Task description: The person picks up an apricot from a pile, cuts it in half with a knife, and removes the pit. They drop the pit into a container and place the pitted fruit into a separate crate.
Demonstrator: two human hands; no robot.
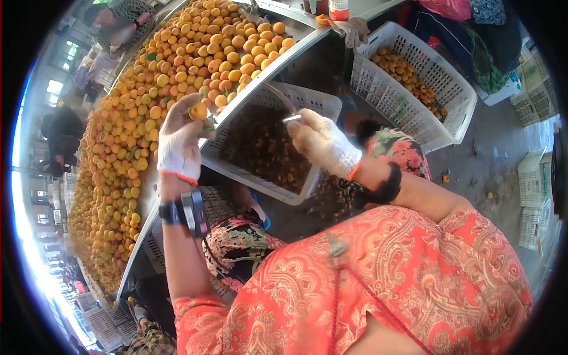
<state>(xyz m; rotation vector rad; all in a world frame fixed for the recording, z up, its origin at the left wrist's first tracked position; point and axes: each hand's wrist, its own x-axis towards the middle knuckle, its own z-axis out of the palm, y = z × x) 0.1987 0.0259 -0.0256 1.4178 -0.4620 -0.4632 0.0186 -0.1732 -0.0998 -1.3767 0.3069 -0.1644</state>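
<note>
My left hand [180, 133], in a white glove, holds an orange apricot [198, 110] between its fingers, over the near edge of the fruit table. My right hand [324, 142], also gloved, is closed around a small tool with a short, shiny metal end [291, 119]. It is to the right of my left hand, above a white crate [302, 192] with small dark pieces in it. Many whole apricots [195, 53] are heaped on the metal table [278, 64] beyond my left hand.
At the upper right, a white crate [461, 121] holds orange fruit pieces. A grey cloth [354, 31] and a red-and-white container [338, 9] are at the table's edge. Other people [62, 133] are at the left. Stacked crates [532, 177] stand at the far right.
</note>
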